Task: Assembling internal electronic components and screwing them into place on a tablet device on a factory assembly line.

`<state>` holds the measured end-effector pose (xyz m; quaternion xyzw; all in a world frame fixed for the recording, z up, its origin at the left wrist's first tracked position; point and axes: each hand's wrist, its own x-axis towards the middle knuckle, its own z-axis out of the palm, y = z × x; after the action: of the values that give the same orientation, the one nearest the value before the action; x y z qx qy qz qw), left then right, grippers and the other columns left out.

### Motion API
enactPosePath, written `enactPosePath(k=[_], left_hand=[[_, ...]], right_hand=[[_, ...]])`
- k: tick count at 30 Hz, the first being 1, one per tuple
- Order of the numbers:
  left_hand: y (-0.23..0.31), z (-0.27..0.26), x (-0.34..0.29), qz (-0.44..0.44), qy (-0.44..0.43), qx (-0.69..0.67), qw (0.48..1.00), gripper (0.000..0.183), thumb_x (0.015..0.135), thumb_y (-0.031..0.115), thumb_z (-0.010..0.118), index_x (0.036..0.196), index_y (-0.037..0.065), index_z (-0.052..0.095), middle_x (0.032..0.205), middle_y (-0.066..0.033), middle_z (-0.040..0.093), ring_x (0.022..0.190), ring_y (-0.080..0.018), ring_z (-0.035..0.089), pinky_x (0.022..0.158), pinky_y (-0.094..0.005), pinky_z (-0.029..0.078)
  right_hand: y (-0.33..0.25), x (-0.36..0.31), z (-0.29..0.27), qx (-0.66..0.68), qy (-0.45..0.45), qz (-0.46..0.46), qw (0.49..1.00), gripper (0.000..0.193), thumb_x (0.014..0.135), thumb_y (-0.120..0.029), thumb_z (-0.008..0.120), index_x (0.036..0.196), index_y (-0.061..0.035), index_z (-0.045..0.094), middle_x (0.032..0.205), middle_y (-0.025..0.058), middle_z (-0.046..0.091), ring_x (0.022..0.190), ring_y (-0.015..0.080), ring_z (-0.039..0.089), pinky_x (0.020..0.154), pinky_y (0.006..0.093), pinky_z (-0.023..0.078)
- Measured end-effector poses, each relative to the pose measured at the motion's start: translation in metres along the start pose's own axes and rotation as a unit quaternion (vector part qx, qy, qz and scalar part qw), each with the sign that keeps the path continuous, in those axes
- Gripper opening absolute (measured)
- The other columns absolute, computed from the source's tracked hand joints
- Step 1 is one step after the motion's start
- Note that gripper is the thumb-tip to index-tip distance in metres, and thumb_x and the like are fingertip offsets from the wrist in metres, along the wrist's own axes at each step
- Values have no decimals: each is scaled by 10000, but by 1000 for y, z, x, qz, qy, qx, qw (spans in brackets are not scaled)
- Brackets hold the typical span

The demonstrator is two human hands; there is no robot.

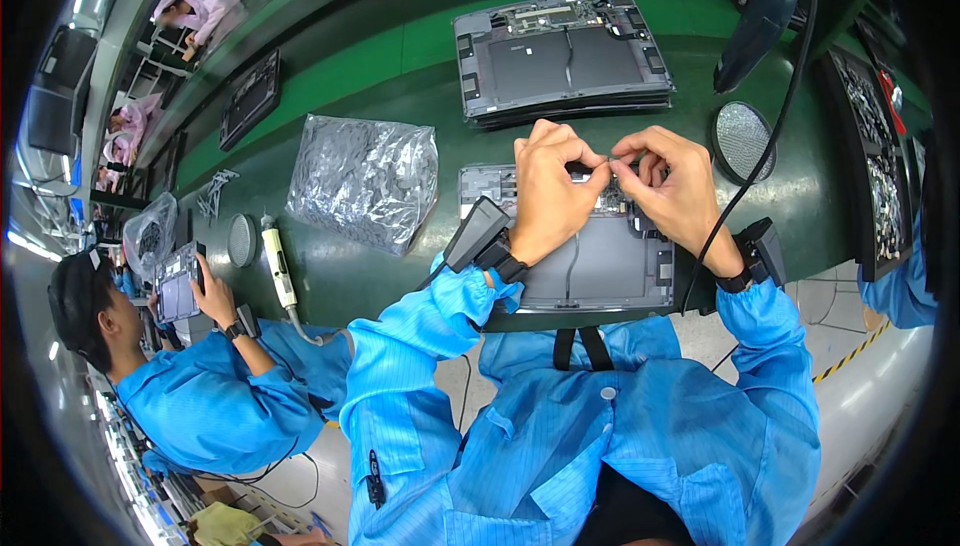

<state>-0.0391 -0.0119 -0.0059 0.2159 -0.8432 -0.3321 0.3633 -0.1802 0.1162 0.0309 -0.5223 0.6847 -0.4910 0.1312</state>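
My left hand [560,186] and my right hand [670,186] meet over an opened laptop chassis [620,276] at the table's near edge. Thumb and forefinger of each are pinched together, fingertip to fingertip. Whatever small thing lies between them is too tiny to make out. Below the fingers, a circuit board [608,202] shows in part along the chassis's far side; my hands hide the rest. The chassis lies flat, its dark lower half crossed by a cable. Both wrists wear a strap with a dark boxy device.
Beyond my hands rises a stack of similar laptop chassis [560,66]. A clear plastic bag of dark parts [362,181] lies left, near an electric screwdriver [278,261] and a round dish [242,240]. Another dish [742,142] and a hanging black cable [775,141] are right. A co-worker [200,386] sits left.
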Motion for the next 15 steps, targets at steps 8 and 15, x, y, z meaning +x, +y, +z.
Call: enactPosePath(k=[8,15], left_hand=[[5,0,-2,5,0,29,1000,120,764,97,873,814,78,766,864,-13,699,983,-250,606,884,-405,395],[0,0,-4,-21,-19,-36,999,93,829,148,859,889,107,799,944,16,758,1033,-222,599,913,-412,374]], right_hand=[[2,10,4,-27,-19,-26,999,118,870,-37,785,961,9,726,848,88,719,597,155,580,557,313,466],[13,18,-3,3,-65,-49,997,126,893,-6,757,1004,24,706,823,79,668,655,145,576,585,302,454]])
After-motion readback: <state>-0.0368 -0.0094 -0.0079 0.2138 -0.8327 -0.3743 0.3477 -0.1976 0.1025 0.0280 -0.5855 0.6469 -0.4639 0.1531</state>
